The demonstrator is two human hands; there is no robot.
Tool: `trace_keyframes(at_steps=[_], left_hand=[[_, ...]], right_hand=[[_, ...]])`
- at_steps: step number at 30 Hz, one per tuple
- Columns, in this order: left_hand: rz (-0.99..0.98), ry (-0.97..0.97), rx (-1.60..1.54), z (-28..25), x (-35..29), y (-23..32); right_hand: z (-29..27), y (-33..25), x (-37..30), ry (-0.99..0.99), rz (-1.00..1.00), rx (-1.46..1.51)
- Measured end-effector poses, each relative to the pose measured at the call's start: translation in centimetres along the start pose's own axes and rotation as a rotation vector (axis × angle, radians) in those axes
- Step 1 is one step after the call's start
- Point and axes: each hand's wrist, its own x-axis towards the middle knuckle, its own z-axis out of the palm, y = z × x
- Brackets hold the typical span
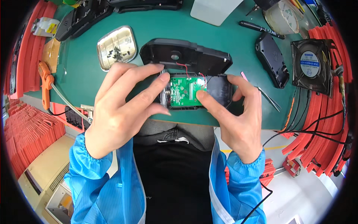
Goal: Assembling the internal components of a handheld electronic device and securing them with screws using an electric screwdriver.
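Observation:
A black plastic device housing [220, 89] lies opened at the table's front edge. In it sits a green circuit board [182, 91], and thin red wires run from there to the black cover [167, 52] tilted up behind. My left hand [121, 106] grips the housing's left end, its index fingertip at the cover's lower left corner and its thumb near the front corner. With my right hand [238, 115] I hold the right end: the thumb presses on the board's right edge and the index finger reaches the far right corner. The other right fingers are curled, partly hidden.
A metal tray [117, 47] of small black parts is at the back left, near an orange-handled tool [45, 84]. To the right lie tweezers [269, 99], another black housing [272, 59], a marker [261, 29] and a fan [310, 67] with cables. A white container [214, 11] stands behind.

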Motion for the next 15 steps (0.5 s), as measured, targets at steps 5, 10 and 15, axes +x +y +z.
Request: trace_keyframes(at_steps=[5,10,15], left_hand=[[-0.025,0.027,-0.022,0.6,-0.2,0.2],[-0.043,0.034,-0.030,0.5,-0.3,0.4],[-0.057,0.042,-0.021,0.3,-0.5,2.1]], right_hand=[[-0.2,0.0,-0.2,-0.026,0.005,-0.006],[-0.2,0.0,-0.3,-0.031,-0.011,-0.015],[-0.4,-0.3,-0.2,-0.025,-0.009,-0.020]])
